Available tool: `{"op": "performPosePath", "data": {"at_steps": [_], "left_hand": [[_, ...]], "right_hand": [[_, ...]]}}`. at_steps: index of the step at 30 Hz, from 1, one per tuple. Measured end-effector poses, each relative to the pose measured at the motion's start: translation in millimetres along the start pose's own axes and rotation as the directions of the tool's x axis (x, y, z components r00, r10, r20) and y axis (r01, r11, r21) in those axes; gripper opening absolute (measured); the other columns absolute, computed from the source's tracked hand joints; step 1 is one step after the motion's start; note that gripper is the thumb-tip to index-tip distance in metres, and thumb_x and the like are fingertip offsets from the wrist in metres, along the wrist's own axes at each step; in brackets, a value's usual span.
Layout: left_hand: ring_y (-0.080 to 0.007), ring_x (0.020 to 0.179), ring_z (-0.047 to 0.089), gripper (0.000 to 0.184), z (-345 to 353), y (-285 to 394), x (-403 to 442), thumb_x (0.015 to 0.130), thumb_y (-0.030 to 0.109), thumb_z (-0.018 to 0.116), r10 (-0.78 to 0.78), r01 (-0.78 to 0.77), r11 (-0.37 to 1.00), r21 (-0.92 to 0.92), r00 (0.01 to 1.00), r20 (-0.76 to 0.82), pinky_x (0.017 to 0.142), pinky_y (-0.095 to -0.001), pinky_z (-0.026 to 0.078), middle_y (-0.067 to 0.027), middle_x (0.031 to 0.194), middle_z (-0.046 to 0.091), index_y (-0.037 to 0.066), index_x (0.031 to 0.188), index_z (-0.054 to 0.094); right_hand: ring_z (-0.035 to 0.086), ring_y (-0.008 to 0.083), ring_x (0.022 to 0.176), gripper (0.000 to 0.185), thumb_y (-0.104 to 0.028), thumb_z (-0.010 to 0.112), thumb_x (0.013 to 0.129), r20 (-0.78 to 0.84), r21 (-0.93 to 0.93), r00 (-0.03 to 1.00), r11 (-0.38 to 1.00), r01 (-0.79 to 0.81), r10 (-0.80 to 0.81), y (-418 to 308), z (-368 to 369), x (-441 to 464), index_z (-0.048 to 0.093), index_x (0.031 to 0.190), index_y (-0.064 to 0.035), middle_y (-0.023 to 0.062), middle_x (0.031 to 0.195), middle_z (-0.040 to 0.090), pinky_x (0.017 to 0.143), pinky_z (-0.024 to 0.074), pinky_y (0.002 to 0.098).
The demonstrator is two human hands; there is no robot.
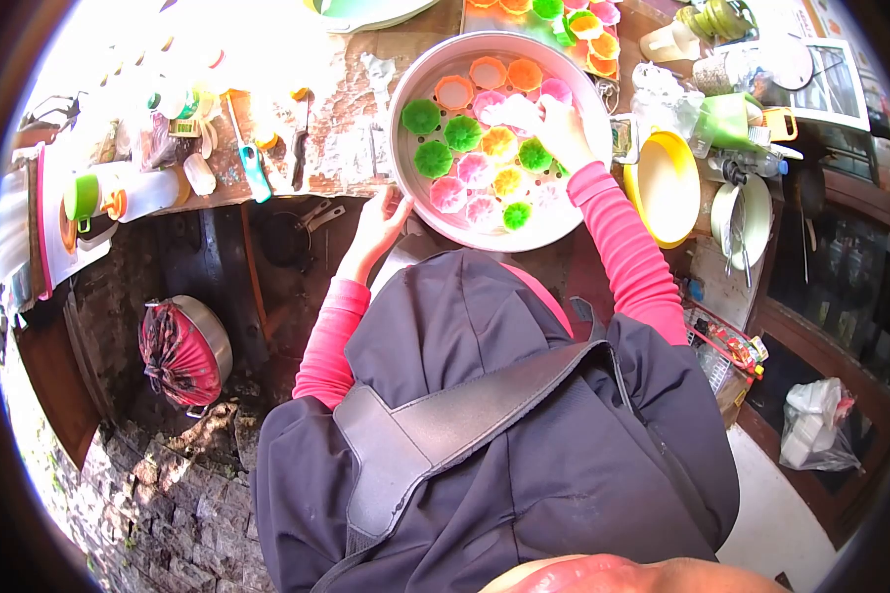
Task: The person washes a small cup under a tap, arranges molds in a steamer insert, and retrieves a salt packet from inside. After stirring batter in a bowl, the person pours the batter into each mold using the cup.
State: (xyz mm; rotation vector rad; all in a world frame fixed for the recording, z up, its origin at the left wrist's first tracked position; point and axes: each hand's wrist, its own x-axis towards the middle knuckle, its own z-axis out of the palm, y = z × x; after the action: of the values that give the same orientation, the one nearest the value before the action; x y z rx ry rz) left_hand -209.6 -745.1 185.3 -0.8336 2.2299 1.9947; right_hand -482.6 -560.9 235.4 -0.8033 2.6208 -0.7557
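In the head view a large round pan with a pale rim stands at the table's edge. Inside it sit several small fluted cups, among them a green cup, an orange cup and a pink cup. My right hand reaches into the pan from the right, fingers bent around a whitish, overexposed thing whose kind I cannot make out. Beside the pan's lower left rim, my left hand lies at the table edge, thumb apart from the fingers, with nothing visible in it.
More colored cups fill a tray behind the pan. To the right are a yellow-rimmed basin and a green container. Left on the worn table lie a knife, a blue-handled tool and bottles.
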Motion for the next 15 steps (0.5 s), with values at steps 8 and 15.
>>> {"op": "performPosePath", "data": {"at_steps": [8,15], "left_hand": [[-0.0118,0.073,0.057,0.026,-0.9,0.6,1.1,0.085,0.024,0.056,-0.007,0.006,1.0,0.016,1.0,0.011,0.068,-0.0258,0.046,-0.0084,0.08,0.058,-0.001,0.088,0.048],[-0.0143,0.07,0.057,0.031,0.7,-4.5,2.1,0.083,0.026,0.057,0.001,-0.001,1.0,-0.011,1.0,-0.029,0.066,-0.0276,0.046,-0.0115,0.077,0.06,-0.004,0.089,0.051]], "right_hand": [[0.056,0.0201,0.061,0.022,-0.022,0.063,0.073,-0.002,0.013,0.999,0.999,-0.039,0.039,1.5,0.1,-0.1,0.053,0.077,-0.0032,0.0107,0.063,0.055,0.059,0.0432,0.0321],[0.054,0.0155,0.06,0.026,-0.023,0.067,0.072,0.034,0.136,0.999,0.991,0.012,-0.017,-22.0,-8.3,-2.3,0.052,0.075,-0.0019,0.0091,0.062,0.054,0.058,0.0427,0.0308]]}}
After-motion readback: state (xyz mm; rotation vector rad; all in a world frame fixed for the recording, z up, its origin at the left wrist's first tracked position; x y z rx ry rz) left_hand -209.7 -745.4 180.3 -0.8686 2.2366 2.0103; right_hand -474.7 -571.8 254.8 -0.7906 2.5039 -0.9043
